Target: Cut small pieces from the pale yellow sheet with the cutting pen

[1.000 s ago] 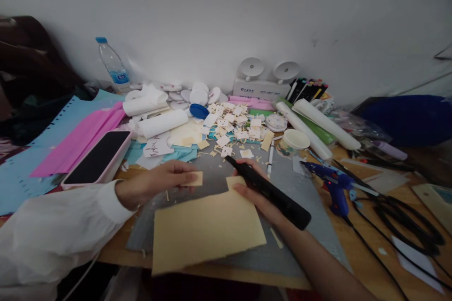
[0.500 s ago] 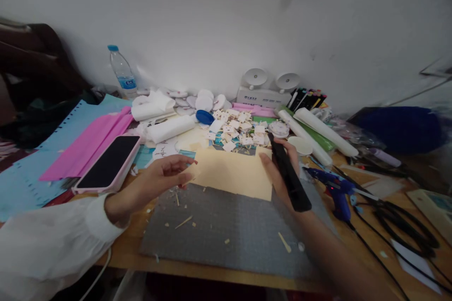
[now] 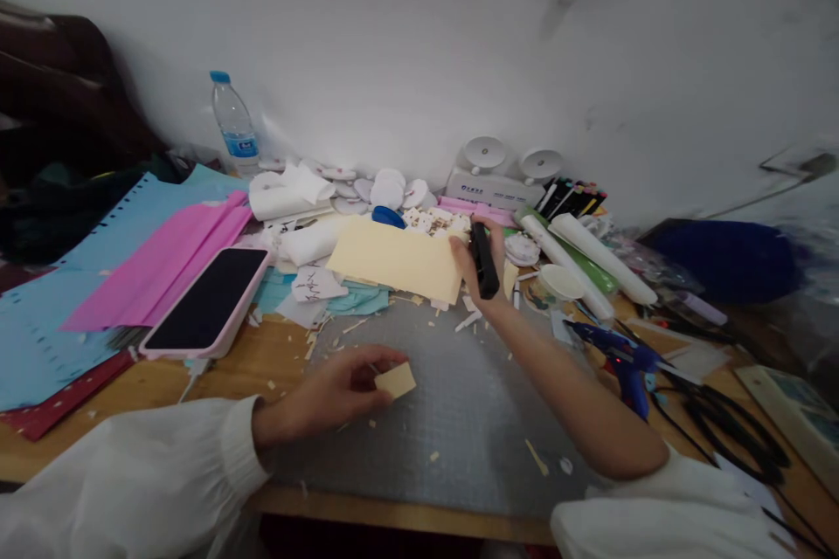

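Note:
My left hand (image 3: 344,389) pinches a small cream card piece (image 3: 397,380) between thumb and fingers, just above the grey mat (image 3: 446,419). Farther back, my right hand (image 3: 481,266) is closed around a long black tool (image 3: 483,258) that looks like a utility knife; its working end is hard to make out. The same hand's thumb and fingers grip the right edge of a large cream card sheet (image 3: 397,258). That sheet hides part of a heap of small white and cream cut pieces (image 3: 436,220). Thin paper scraps (image 3: 537,458) lie on the mat.
On the left are a phone (image 3: 206,301), pink sheets (image 3: 161,266) and blue paper (image 3: 49,349). A water bottle (image 3: 234,127) stands behind. To the right lie a blue glue gun (image 3: 620,358), coiled black cable (image 3: 734,428) and white rolls (image 3: 599,258).
My right hand has carried the card sheet and black tool back and left, over the heap. My left hand has drawn nearer and right, holding the small card piece away from the sheet.

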A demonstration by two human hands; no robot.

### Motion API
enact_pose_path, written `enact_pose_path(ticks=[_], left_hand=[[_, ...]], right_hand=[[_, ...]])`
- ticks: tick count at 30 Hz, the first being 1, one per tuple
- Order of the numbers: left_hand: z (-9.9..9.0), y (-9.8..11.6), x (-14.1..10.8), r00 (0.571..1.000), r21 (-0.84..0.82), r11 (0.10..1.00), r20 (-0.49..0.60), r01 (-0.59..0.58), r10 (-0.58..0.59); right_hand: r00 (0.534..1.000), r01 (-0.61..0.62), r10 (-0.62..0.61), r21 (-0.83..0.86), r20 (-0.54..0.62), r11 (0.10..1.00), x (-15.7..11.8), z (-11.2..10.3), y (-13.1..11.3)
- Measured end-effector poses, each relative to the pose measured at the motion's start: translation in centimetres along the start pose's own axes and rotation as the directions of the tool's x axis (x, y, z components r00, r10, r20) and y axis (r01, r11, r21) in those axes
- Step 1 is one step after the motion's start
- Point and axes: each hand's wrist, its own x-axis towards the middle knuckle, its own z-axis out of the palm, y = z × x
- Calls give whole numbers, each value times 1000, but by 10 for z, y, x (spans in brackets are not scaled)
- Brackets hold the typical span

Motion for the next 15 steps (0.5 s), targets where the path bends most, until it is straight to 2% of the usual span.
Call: enact_pose_path(ticks=[4,7,12,15], left_hand=[[0,0,2,998,-52,997,-10,53,-54],[0,-1,4,997,-50,997,-31,62,-64],[0,-3,8,997,-19,997,-26,77,-77],[0,-1,10,999,72,997,-18,32,-31]], right_hand=[[999,-10,11,-27,52,1000,3,16,6],[997,-11,15,-54,70,998,8,17,4],[998,62,-59,-126,30,990,10,-7,-7],[999,29,-27,-98,25,995,-5,-28,-17]])
